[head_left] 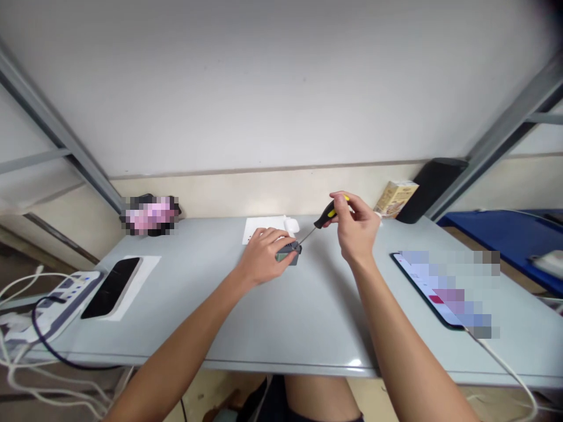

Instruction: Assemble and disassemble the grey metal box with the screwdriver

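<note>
My left hand (269, 256) is closed around a small dark grey device (294, 258) with a greenish patch on its side, holding it on the desk. In my right hand (357, 225) is a screwdriver (323, 218) with a black and yellow handle. Its thin metal shaft slants down to the left, and the tip meets the right end of the device. Whether the tip sits in a screw is too small to tell. Behind my left hand lies a white sheet (259, 225) with a small white case (291, 225) at its right edge.
On the left are a phone (115, 287) on white paper and a power strip (65, 302) with cables. To the right lies a lit tablet (433, 290) with a white cable. A drink carton (396, 198) and a black cylinder (428, 187) stand at the back right of the desk (281, 328).
</note>
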{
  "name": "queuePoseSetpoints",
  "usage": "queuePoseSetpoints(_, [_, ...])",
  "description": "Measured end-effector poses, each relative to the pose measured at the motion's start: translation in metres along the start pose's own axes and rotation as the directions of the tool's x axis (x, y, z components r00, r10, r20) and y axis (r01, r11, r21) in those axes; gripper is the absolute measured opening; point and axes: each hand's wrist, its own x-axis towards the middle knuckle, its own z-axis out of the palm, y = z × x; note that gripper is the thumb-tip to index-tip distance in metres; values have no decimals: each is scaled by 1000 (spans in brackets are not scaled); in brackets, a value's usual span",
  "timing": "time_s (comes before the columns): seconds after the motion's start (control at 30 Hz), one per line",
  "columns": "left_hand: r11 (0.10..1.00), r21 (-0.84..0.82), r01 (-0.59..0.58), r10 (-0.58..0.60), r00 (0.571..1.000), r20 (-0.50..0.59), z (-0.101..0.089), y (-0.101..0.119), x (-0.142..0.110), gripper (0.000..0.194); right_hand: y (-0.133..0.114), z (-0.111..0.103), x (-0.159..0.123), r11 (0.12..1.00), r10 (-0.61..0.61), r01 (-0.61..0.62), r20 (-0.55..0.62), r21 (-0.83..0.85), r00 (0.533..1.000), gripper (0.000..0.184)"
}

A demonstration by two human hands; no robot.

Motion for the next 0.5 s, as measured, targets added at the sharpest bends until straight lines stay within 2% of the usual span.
queuePoseSetpoints(0.2, [999,-29,-37,35,998,-50,7,-6,-5,14,-4,1,-2,999,-38,39,33,-11,999,37])
queuePoseSetpoints(0.3, [997,-59,-57,52,995,-79,11,-9,-8,13,-9,-1,-3,999,-30,33,156,-17,987,38])
queuePoseSetpoints(0.43, [995,-66,-75,70,995,-76,15,-11,-10,15,-12,-6,-3,998,0,-24,373,61,928,44])
queuePoseSetpoints(0.5, [996,-59,-72,68,996,-62,17,-13,-11,17,-12,-6,-2,996,1,-36,409,78,913,42])
